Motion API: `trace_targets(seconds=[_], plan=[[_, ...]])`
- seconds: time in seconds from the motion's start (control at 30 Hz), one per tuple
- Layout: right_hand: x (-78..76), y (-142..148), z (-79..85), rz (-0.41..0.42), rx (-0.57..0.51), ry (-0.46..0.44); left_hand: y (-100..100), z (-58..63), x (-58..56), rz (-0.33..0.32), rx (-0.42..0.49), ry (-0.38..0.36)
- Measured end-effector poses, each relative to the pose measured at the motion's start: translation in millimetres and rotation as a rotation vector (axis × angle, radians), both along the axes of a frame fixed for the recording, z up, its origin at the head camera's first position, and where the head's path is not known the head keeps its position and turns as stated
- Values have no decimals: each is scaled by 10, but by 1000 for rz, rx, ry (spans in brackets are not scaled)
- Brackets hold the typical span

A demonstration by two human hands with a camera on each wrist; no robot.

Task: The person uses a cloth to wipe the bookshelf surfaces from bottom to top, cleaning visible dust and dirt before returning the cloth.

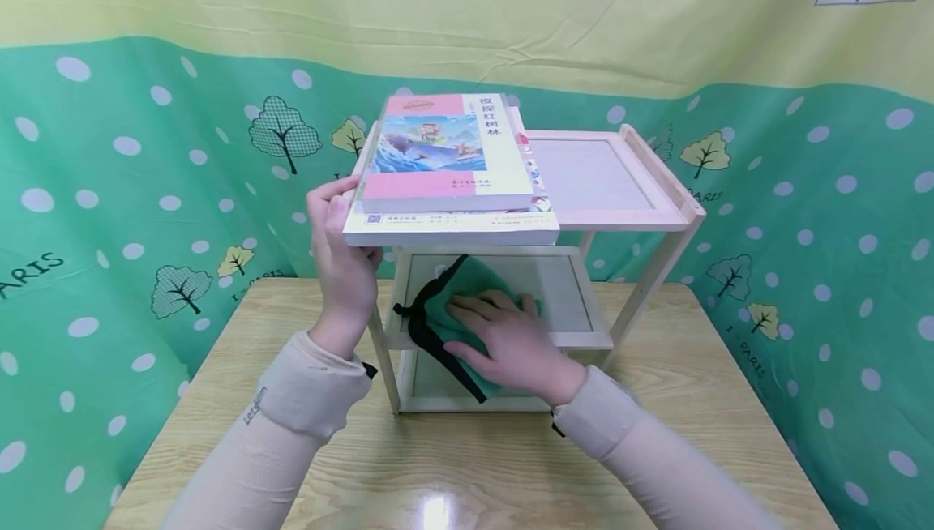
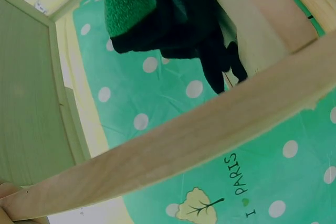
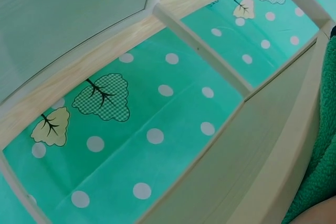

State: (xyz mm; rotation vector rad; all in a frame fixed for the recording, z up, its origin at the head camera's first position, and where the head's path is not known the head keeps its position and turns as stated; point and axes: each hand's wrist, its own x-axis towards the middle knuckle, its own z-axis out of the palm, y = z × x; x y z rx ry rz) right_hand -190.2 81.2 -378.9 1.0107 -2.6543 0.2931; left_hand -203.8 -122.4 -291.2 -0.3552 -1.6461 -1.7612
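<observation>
A small wooden shelf rack (image 1: 642, 287) stands on the table. On the left part of its top board lie two stacked books (image 1: 445, 190), the upper one pink and white with a sea picture. Beside the books, my left hand (image 1: 346, 271) grips the rack's upper left corner, thumb toward me. My right hand (image 1: 507, 339) lies spread on a green cloth with black trim (image 1: 438, 311), pressing it on the middle shelf (image 1: 565, 295). Part of the cloth droops over that shelf's front edge. In the left wrist view, its dark trim (image 2: 184, 30) hangs beyond a wooden rail.
The rack's bottom shelf (image 1: 438, 376) sits low, just over the wood-grain table (image 1: 350, 465). Slanted legs frame both sides. Behind and around the table hangs a green and yellow curtain (image 1: 803, 190) with dots and trees.
</observation>
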Motion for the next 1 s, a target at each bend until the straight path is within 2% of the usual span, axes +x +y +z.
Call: trace_targets(seconds=[0.6,1.0], plan=[[-28,-275,20,23,55,15,25,11,-4,-13,-1,-1],[-21,-472,17,28,62,61,4,3,-7,-17,25,-9]])
